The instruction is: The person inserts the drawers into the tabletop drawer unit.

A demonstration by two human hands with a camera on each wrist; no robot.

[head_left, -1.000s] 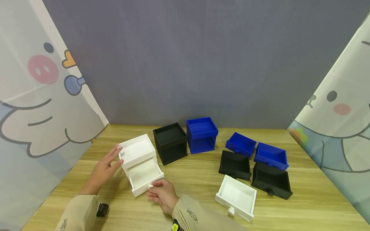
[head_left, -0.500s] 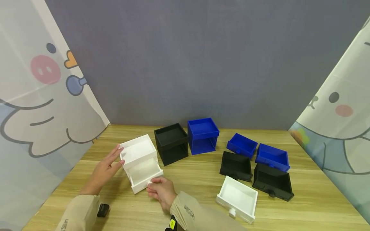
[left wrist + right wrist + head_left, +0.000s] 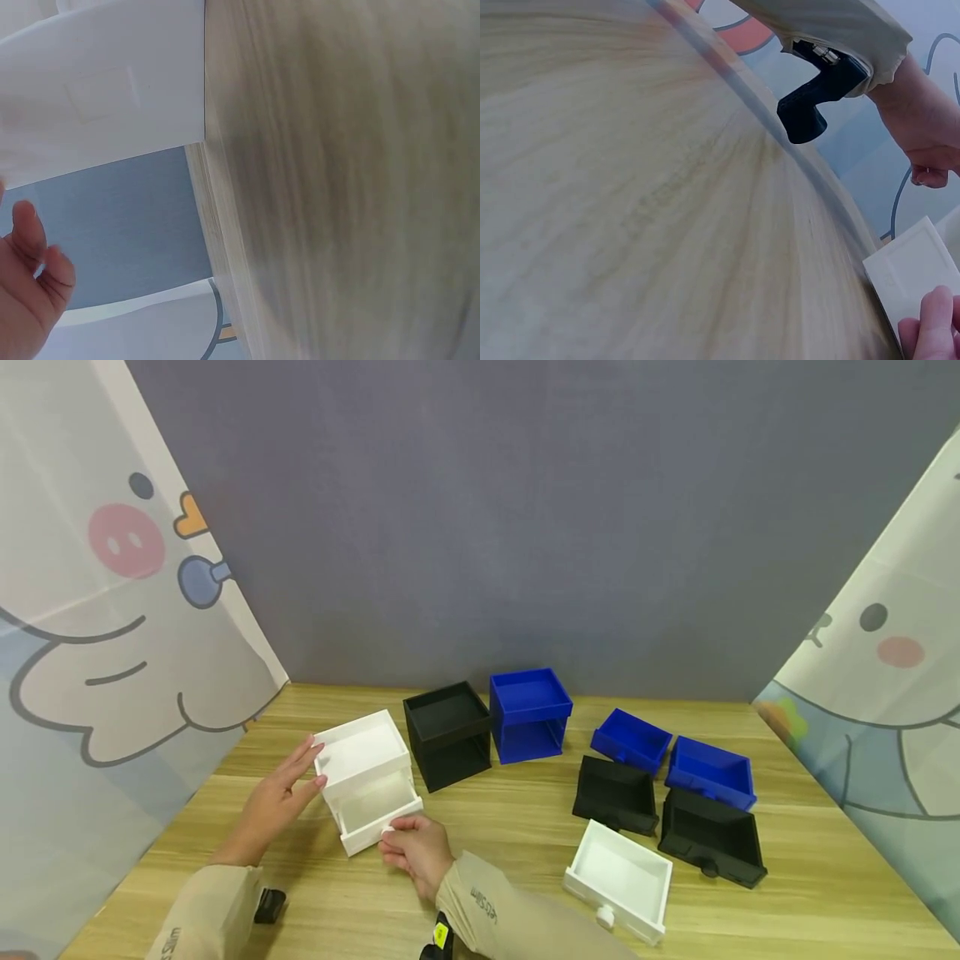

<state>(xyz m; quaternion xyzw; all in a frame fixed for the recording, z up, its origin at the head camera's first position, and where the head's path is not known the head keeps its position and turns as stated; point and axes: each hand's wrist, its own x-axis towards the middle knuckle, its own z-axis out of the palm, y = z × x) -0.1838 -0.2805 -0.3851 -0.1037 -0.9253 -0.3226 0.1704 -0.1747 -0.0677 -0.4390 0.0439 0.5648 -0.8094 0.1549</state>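
Note:
A white cabinet [image 3: 362, 748] with a recessed top stands at the left of the table in the head view. Its lower opening holds a white drawer [image 3: 366, 837], pulled partly out at the front. My right hand [image 3: 422, 850] pinches the round knob of this drawer between thumb and index finger. Against the cabinet's left side and top edge rest the fingertips of my left hand [image 3: 272, 806], with its fingers spread. The left wrist view shows the cabinet's flat side close up. In the right wrist view, fingers [image 3: 934, 322] lie at the drawer's front panel.
Beside the white cabinet stand a black cabinet [image 3: 447, 735] and a blue cabinet [image 3: 531, 714], both without drawers. On the right lie a loose white drawer [image 3: 622, 877], two black drawers [image 3: 617, 792] and two blue drawers [image 3: 632, 739]. A grey wall [image 3: 517, 527] backs the wooden table [image 3: 517, 827].
My right hand has pushed the white drawer a little deeper into the white cabinet. The left hand has kept its place at the cabinet's side, while the head view has shifted slightly.

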